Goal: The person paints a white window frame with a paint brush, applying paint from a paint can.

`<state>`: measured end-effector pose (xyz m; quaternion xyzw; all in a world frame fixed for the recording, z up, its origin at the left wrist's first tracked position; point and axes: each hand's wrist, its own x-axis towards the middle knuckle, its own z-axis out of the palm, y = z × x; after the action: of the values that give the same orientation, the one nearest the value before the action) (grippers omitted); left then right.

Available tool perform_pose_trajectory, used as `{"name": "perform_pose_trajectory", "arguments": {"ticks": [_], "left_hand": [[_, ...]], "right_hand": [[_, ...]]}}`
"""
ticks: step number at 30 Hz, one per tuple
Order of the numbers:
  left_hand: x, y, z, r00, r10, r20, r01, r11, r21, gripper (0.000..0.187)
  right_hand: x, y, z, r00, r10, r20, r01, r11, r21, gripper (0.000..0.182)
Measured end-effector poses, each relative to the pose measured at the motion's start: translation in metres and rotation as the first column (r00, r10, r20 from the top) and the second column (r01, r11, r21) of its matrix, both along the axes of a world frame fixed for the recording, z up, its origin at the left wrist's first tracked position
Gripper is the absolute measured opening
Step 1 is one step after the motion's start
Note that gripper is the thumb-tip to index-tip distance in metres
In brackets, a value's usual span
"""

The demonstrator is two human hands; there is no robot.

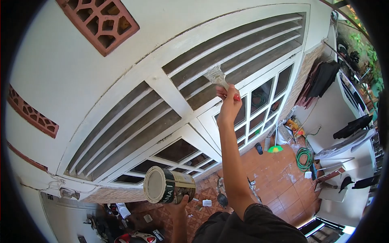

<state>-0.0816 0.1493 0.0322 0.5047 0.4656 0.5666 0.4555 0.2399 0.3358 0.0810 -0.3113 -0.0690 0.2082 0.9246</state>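
Note:
My right hand (229, 102) is raised high and closed around the handle of a paintbrush (216, 77), with a bit of red showing by the fingers. The brush's wide, paint-coated bristles overlap one of the white slats (194, 82) of the louvered vent above the windows. Lower down, my left hand (178, 207) grips a paint can (180, 187) from below. The can has a dark label with pale letters, and its round, cream-coloured end is turned to the left. Most of the left fingers are hidden behind the can.
Below the vent are white-framed glass panes (259, 99). Red-brown patterned vent blocks (101, 22) sit in the wall. On the tiled floor (279, 178) lie a coiled green hose (304, 158), a green broom (275, 149) and scattered items. Dark clothes (324, 79) hang at right.

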Motion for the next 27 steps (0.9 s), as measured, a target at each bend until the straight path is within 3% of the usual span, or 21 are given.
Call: {"name": "perform_pose_trajectory", "arguments": {"ticks": [5, 8, 12, 16, 22, 27], "left_hand": [[0.004, 0.003, 0.005, 0.999, -0.036, 0.022, 0.036, 0.999, -0.008, 0.09], [0.01, 0.006, 0.004, 0.998, -0.036, 0.058, 0.035, 0.999, 0.023, 0.089], [0.016, 0.006, 0.006, 0.996, 0.001, 0.085, 0.0, 1.0, -0.003, 0.091], [0.007, 0.009, -0.002, 1.0, 0.013, 0.019, -0.013, 1.0, -0.005, 0.094], [0.002, 0.007, -0.003, 0.999, 0.039, -0.012, -0.039, 0.999, -0.011, 0.095], [-0.001, 0.004, -0.009, 0.997, 0.068, 0.034, -0.066, 0.996, -0.063, 0.093]], "right_hand": [[0.011, -0.011, -0.015, 0.931, 0.277, -0.239, -0.226, 0.949, 0.22, 0.044], [0.009, -0.011, -0.023, 0.906, 0.296, -0.302, -0.216, 0.938, 0.272, 0.051], [0.003, -0.003, -0.017, 0.951, 0.19, -0.242, -0.115, 0.949, 0.294, 0.05], [-0.01, 0.002, 0.003, 0.975, 0.039, -0.22, -0.002, 0.986, 0.165, 0.042], [-0.029, 0.008, 0.032, 0.983, -0.18, -0.022, 0.18, 0.984, 0.002, 0.036], [-0.022, 0.016, 0.036, 0.977, -0.211, -0.018, 0.209, 0.976, -0.053, 0.033]]}}
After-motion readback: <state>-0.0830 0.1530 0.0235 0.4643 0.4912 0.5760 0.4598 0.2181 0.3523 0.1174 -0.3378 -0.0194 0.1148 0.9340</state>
